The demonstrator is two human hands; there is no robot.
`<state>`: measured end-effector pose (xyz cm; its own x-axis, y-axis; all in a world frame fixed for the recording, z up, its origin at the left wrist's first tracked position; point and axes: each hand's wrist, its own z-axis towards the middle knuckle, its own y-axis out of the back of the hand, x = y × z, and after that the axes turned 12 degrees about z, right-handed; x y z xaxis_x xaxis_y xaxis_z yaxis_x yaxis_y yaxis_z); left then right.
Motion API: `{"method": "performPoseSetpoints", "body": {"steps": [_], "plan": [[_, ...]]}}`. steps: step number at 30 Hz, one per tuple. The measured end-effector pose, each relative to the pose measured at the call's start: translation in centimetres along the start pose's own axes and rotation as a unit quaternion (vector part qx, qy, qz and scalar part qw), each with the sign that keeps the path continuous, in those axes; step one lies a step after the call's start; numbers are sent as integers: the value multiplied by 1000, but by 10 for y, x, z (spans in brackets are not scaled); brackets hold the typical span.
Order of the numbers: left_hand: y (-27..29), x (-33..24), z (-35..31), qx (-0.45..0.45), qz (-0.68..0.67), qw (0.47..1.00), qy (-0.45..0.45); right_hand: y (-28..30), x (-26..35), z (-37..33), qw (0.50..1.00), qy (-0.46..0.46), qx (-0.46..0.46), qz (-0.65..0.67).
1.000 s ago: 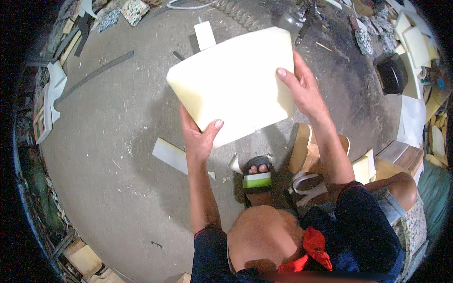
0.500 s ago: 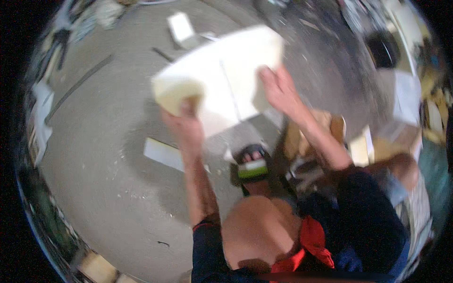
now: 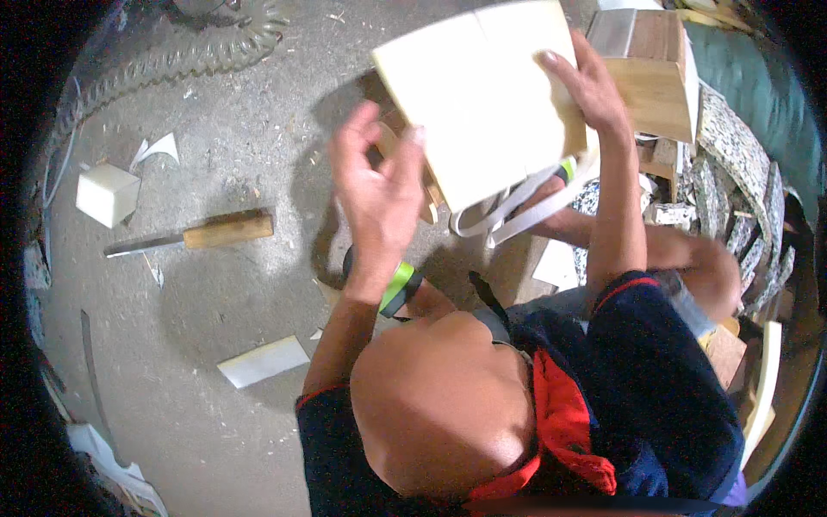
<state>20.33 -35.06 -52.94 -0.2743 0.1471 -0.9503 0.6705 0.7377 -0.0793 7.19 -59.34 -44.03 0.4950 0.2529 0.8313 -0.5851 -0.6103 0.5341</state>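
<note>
A broad, pale cream foam slab (image 3: 482,95) with a thin seam is held up off the floor. My right hand (image 3: 594,95) grips its right edge, thumb on the upper face and fingers round the far side. Beside the opposite edge, my left hand (image 3: 379,185) is open with fingers apart; its thumb tip is close to the slab, and I cannot tell whether it touches. Below the slab, white strap-like strips (image 3: 517,211) show near my foot. To the left on the floor lies a knife (image 3: 228,230) with a wooden handle.
A small foam cube (image 3: 108,194) and a flat white strip (image 3: 263,362) lie on the concrete floor. A coiled clear hose (image 3: 172,69) runs across the far left. At right stand a wooden box (image 3: 650,90) and piled speckled foam pieces (image 3: 741,142).
The foam slab has swung rightward across my view and turned. My left hand has let go of its edge and opened; my right hand still holds it. The knife and hose have come into view.
</note>
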Motion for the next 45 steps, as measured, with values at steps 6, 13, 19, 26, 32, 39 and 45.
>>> {"method": "performPoseSetpoints", "body": {"steps": [6, 13, 19, 26, 32, 39, 45], "plan": [[-24, 42, -52, 33, 141, 989, 25, -11, -78, -47, 990, -64, -106, 68], [-38, 41, -71, 96, 156, 979, 84, -7, -89, -52, 989, -86, -113, 48], [-42, 53, -79, 55, 234, 966, 98, -34, -102, -47, 987, -25, -120, -106], [-46, 64, -71, 0, 367, 930, 16, -42, -108, -55, 963, 80, -179, -183], [-45, 67, -72, -16, 361, 932, 14, -43, -104, -57, 970, 56, -186, -146], [-39, 81, -75, 9, 365, 931, -5, -41, -98, -59, 986, 12, -141, -93], [-41, 83, -72, 30, 379, 925, 5, -43, -96, -61, 993, -10, -66, -102]]}}
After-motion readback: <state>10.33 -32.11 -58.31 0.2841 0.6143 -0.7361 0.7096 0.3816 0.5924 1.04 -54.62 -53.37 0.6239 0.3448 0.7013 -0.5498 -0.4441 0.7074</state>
